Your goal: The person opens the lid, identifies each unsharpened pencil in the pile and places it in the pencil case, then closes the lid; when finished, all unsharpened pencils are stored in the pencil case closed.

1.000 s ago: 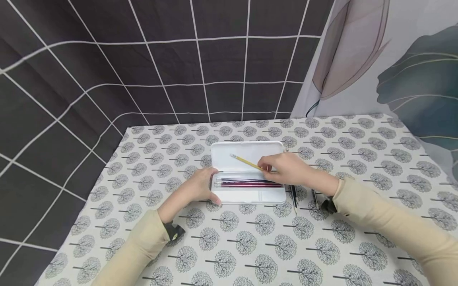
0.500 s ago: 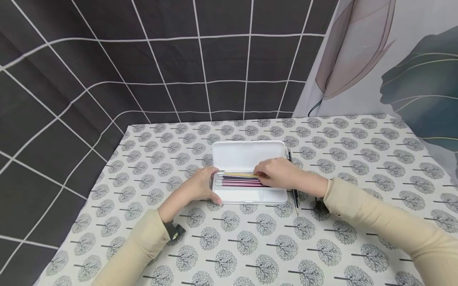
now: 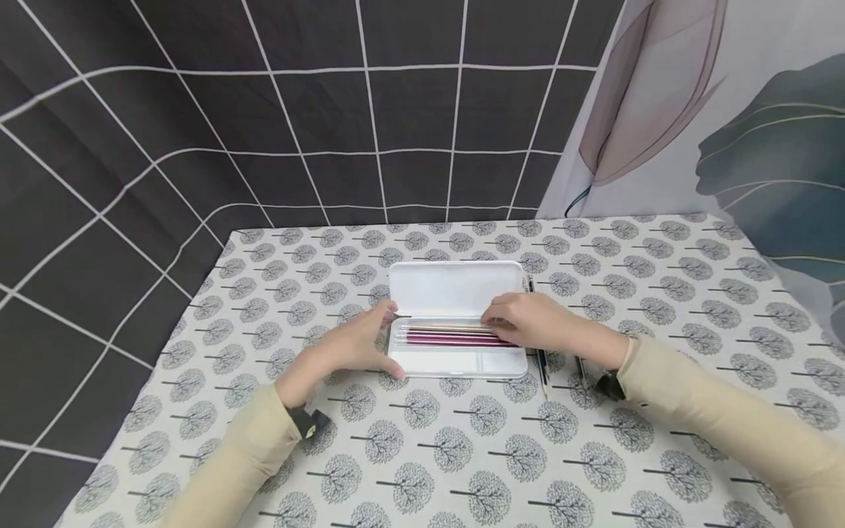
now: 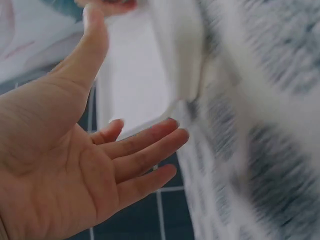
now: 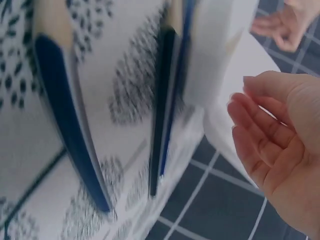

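At the centre of the head view an open white pencil case lies on a tree-print tablecloth, its lid folded back toward the upper part of the frame. A row of pens and pencils lies lengthwise in the upper half of the tray, a yellowish one at the top of the row.

The step in hand looks like settling that row into the tray. More dark pencils lie loose on the cloth just right of the case, so the next move probably calls for the right hand to shift right and pinch one of them, while the left keeps the case from sliding.

The left hand sits at the case's left end, thumb near the lid hinge. In the left wrist view its fingers are straight and slightly spread, holding nothing. The right hand lies palm-down over the right end of the row. In the right wrist view its fingers are loosely curved and bare, pinching nothing. Both forearms, in beige sleeves, reach in from the lower edge of the frame.
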Tool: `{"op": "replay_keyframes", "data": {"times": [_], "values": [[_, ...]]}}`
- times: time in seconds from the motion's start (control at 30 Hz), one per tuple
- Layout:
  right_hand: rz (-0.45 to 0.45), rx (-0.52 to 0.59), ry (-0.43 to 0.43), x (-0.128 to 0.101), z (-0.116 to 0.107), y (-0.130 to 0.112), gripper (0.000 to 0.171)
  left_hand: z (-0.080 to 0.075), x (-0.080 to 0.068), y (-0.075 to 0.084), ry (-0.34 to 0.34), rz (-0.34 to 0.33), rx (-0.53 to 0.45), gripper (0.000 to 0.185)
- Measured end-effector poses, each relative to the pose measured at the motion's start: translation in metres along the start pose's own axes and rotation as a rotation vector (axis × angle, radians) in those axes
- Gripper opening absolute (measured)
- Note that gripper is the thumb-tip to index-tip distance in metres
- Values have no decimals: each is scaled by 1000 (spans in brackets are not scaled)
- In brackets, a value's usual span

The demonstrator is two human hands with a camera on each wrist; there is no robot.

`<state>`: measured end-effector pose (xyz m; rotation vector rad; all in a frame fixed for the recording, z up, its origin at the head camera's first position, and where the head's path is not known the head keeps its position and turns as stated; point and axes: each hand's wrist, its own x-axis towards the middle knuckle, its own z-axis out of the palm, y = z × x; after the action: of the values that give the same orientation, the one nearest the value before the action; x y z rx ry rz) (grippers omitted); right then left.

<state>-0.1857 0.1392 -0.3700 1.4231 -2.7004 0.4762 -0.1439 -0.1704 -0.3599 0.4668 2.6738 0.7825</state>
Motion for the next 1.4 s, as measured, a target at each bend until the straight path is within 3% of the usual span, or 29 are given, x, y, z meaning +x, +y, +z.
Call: {"op": "replay_keyframes", "data": {"times": [0.07,0.17,0.27,0.37,0.5,0.6,0.7,0.87,0.97,1.07,1.17,1.23,1.4], "values": [[26,43,37,-5,-7,4,19,-9,-1,0,17,-16,-2,80],[37,92,141,-10,-17,13,17,-21,3,-2,94,-38,-45,72],[76,122,283,-7,-26,25,15,-28,18,-8,185,-1,-85,67],[176,165,345,1,-32,37,21,-31,35,-11,235,67,-97,55],[327,225,358,11,-35,45,32,-30,51,-10,287,110,-140,50],[360,264,349,17,-34,48,33,-29,56,-9,334,118,-175,52],[360,305,252,20,-31,54,29,-27,59,-9,355,133,-198,47],[390,377,138,18,-30,55,21,-25,60,-9,360,155,-232,39],[360,376,166,14,-30,49,19,-23,55,-9,358,168,-249,35],[271,337,232,6,-30,39,15,-19,43,-5,340,179,-255,29],[149,287,284,-6,-28,26,14,-15,29,0,292,224,-193,23],[84,240,286,-15,-26,17,17,-10,21,2,246,261,-110,28],[80,151,197,-41,-18,-5,28,1,1,8,97,289,51,47]]}}
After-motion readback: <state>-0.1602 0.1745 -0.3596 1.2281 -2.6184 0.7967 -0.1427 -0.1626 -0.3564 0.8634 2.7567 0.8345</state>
